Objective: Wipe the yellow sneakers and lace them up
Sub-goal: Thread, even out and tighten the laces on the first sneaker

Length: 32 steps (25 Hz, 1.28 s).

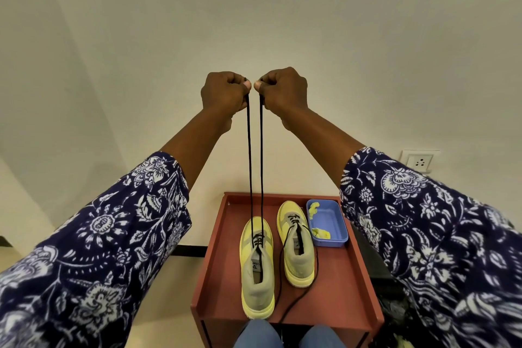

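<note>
yellow left sneaker (256, 268) half-laced — each grip, left hand (224, 93) and right hand (282, 90), clamped on a black lace (249, 155) end.

Plain cream room, evenly lit.
A reddish-brown desk (343, 288) stands against the bare wall (141, 37); a white socket (420, 161) sits at right.

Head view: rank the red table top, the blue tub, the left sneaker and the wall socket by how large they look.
1. Red table top, clearly largest.
2. Left sneaker.
3. Blue tub, smaller than the sneaker, though it sits farther from the camera, so the true gap is unsure.
4. Wall socket, smallest, and farthest away.
</note>
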### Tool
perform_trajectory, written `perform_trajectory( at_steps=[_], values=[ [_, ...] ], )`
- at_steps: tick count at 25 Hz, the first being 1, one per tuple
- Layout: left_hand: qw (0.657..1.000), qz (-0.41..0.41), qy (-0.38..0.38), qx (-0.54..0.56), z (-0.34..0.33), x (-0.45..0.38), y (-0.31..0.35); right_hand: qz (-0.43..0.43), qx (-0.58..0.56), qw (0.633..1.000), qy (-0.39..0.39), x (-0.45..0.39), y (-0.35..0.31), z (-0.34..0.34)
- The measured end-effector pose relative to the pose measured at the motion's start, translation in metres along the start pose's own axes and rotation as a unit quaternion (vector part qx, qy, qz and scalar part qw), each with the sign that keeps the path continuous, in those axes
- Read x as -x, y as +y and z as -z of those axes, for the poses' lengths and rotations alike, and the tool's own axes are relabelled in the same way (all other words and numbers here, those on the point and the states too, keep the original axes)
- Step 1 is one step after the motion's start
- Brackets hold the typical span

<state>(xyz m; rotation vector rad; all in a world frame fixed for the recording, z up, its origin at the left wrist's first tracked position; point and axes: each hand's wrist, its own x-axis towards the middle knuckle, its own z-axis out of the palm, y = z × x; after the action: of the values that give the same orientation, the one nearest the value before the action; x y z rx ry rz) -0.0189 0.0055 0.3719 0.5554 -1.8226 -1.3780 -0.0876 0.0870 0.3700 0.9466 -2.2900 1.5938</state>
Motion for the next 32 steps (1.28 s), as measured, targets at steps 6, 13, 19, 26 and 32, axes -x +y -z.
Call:
perform_trajectory(
  at_steps=[6,13,19,26,32],
  values=[
    [1.000,-0.001,0.004,-0.003,0.000,-0.001,0.001,0.000,0.001,1.000,-0.005,-0.002,-0.001,-0.002],
    [1.000,0.003,0.005,0.002,-0.003,-0.007,0.000,-0.008,0.002,1.000,0.000,-0.007,0.001,-0.004],
    [1.000,0.014,0.009,0.003,-0.007,-0.014,-0.001,-0.021,-0.003,1.000,0.000,-0.014,0.002,-0.007],
    [1.000,0.015,0.013,-0.003,-0.009,-0.019,-0.001,-0.027,0.004,1.000,-0.001,-0.018,-0.001,-0.008],
    [1.000,0.015,0.013,-0.002,-0.012,-0.020,-0.005,-0.032,0.002,0.999,0.000,-0.018,0.003,-0.006]
  ],
)
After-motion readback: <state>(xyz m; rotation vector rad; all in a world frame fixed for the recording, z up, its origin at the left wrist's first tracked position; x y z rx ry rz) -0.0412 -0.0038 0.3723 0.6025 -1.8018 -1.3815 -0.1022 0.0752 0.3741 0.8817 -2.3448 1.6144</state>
